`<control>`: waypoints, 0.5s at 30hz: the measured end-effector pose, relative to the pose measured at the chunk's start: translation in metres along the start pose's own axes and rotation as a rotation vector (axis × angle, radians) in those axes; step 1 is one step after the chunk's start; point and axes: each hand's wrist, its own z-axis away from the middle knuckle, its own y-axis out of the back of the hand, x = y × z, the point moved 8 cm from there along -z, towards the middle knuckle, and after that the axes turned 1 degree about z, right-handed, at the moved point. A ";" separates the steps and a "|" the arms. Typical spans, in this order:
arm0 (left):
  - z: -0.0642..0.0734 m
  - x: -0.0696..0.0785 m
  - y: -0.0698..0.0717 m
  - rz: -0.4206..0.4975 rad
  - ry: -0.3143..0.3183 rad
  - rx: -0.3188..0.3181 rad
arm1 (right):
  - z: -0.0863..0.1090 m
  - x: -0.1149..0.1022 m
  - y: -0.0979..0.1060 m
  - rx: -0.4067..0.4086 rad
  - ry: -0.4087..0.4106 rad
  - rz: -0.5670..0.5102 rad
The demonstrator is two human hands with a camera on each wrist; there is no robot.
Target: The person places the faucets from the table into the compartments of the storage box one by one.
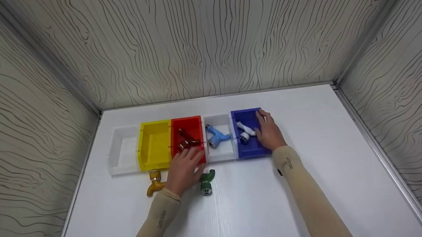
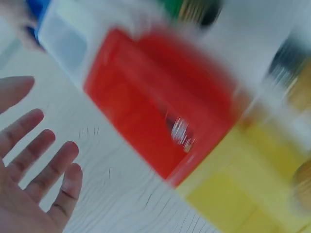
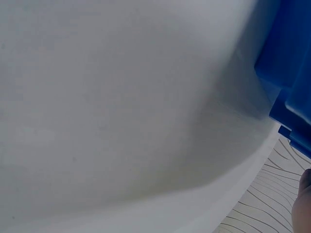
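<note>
My left hand [image 1: 185, 170] is over the front edge of the red bin [image 1: 186, 122], fingers spread and extended; the left wrist view shows nothing in it. A dark red tap [image 1: 188, 138] lies in that bin. Near the left hand, a mustard-yellow tap [image 1: 156, 182] and a green tap [image 1: 207, 183] lie on the table. My right hand [image 1: 270, 133] rests at the right wall of the blue bin [image 1: 252, 153], fingers fairly straight along its rim. A white tap [image 1: 246, 131] lies inside the blue bin. The right wrist view shows little of that hand.
The bins stand side by side in a row. A light-blue tap [image 1: 217, 136] lies in the white bin [image 1: 222, 156] between red and blue. To the left are a yellow bin [image 1: 156, 143] and a whitish bin [image 1: 126, 148]. Wood-patterned walls [image 1: 207, 43] enclose the white table [image 1: 244, 203].
</note>
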 end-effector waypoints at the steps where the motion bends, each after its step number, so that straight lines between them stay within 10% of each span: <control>1: 0.009 0.002 -0.005 0.011 -0.002 -0.016 | 0.000 -0.001 0.000 0.000 0.002 -0.003; 8: 0.045 0.013 -0.047 0.021 0.058 -0.177 | -0.001 0.002 0.003 0.021 0.000 0.001; 15: 0.055 0.024 -0.070 -0.008 0.068 -0.162 | -0.001 0.006 0.003 0.009 -0.008 -0.009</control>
